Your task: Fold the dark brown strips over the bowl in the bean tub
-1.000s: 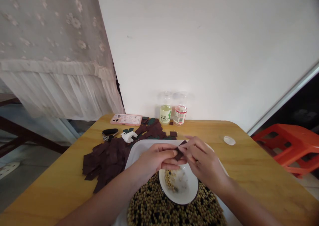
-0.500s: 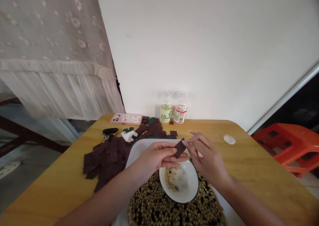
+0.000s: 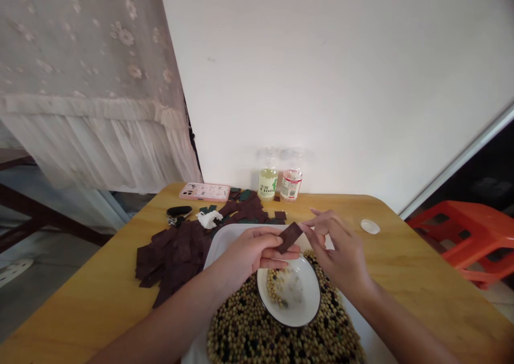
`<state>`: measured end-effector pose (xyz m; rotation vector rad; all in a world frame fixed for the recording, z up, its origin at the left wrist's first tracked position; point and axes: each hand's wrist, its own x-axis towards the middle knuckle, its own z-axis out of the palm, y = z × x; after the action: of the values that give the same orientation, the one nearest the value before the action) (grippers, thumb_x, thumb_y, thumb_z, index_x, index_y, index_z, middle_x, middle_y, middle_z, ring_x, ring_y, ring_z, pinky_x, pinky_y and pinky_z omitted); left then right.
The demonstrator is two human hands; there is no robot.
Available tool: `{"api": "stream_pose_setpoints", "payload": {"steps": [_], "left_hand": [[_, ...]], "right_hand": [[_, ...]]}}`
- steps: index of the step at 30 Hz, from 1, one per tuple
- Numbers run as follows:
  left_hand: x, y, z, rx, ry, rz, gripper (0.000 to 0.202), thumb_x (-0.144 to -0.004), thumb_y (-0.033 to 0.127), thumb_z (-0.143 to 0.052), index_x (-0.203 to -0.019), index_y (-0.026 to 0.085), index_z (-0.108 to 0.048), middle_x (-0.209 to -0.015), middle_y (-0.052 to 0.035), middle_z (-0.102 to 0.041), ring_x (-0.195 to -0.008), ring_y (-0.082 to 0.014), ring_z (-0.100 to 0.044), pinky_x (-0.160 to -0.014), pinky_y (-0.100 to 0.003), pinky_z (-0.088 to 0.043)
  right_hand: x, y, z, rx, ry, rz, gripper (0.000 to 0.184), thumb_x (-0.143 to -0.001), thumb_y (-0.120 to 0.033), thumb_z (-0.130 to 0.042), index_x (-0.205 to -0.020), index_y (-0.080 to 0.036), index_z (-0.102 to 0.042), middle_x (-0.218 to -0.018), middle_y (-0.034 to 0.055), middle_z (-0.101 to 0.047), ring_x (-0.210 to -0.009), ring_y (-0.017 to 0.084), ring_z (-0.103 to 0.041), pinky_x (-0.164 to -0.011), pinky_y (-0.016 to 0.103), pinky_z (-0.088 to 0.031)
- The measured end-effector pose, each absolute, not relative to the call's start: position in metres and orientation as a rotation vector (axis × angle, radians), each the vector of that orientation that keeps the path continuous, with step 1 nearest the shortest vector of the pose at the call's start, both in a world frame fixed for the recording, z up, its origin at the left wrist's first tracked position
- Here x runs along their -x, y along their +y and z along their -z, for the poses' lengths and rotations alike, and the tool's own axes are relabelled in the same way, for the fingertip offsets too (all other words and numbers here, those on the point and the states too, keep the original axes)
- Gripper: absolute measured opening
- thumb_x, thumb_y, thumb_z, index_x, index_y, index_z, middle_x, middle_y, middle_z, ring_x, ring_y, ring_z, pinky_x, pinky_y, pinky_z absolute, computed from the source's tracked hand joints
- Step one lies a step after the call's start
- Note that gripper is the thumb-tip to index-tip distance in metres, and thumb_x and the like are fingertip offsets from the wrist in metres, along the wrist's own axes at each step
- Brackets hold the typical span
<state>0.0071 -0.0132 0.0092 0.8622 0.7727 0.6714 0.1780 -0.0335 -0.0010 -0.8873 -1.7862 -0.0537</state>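
A small dark brown rectangular piece (image 3: 289,237), flat and thin, is held over the bowl. My left hand (image 3: 257,248) grips its lower left side, thumb on top and fingers underneath. At its upper right corner, the thumb and index finger of my right hand (image 3: 335,243) are pinched together, the other fingers bent loosely. Below both hands is a white bowl (image 3: 307,313) with a dark rim, with some yellowish beads at its left side. The bowl rests on a layer of tan and dark round beads (image 3: 281,345) in a white tray (image 3: 219,241).
More dark brown pieces (image 3: 176,254) lie heaped on the wooden table (image 3: 401,278), left of the tray. Behind are a pink phone (image 3: 204,191), a crumpled white tissue (image 3: 209,219), black keys (image 3: 179,211) and two bottles (image 3: 267,183). A white lid (image 3: 370,226) lies right; an orange stool (image 3: 477,235) stands beyond.
The brown piece has turned slightly and shows more of its face. My right hand has shifted a little to the right along with the corner.
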Motion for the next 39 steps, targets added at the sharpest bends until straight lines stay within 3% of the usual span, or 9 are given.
{"api": "stream_pose_setpoints", "payload": {"steps": [7,14,39], "left_hand": [[-0.0069,-0.0116,-0.0091,-0.878,0.771,-0.669,0.029,-0.077,0.011,-0.05,-0.102,0.009,-0.064,-0.086,-0.0132,-0.071,-0.08,-0.0199,-0.068,-0.061,-0.021,-0.053],[-0.008,-0.0134,-0.0054,-0.89,0.772,-0.637,0.018,-0.078,0.012,-0.053,-0.088,0.011,-0.068,-0.082,-0.0102,-0.072,-0.077,-0.0185,-0.068,-0.067,-0.024,-0.054],[-0.0093,-0.0143,-0.0084,-0.952,0.821,-0.61,0.02,-0.07,0.019,-0.059,-0.085,0.01,-0.068,-0.075,-0.0105,-0.071,-0.073,-0.0188,-0.068,-0.068,-0.026,-0.053]], "right_hand": [[-0.1763,-0.0343,0.001,0.941,-1.801,0.004,0.025,-0.08,-0.005,-0.049,-0.066,-0.022,-0.038,-0.067,-0.003,-0.045,-0.068,0.012,-0.05,-0.086,0.039,-0.047],[-0.1742,-0.0364,0.0032,0.904,-1.953,0.007,0.022,-0.081,-0.004,-0.048,-0.069,-0.021,-0.041,-0.075,0.0013,-0.05,-0.075,0.014,-0.052,-0.08,0.036,-0.048],[-0.1741,-0.0387,0.0027,0.935,-2.003,0.081,0.021,-0.082,-0.004,-0.044,-0.071,-0.021,-0.04,-0.079,0.0037,-0.05,-0.085,0.016,-0.054,-0.067,0.026,-0.046]]}}
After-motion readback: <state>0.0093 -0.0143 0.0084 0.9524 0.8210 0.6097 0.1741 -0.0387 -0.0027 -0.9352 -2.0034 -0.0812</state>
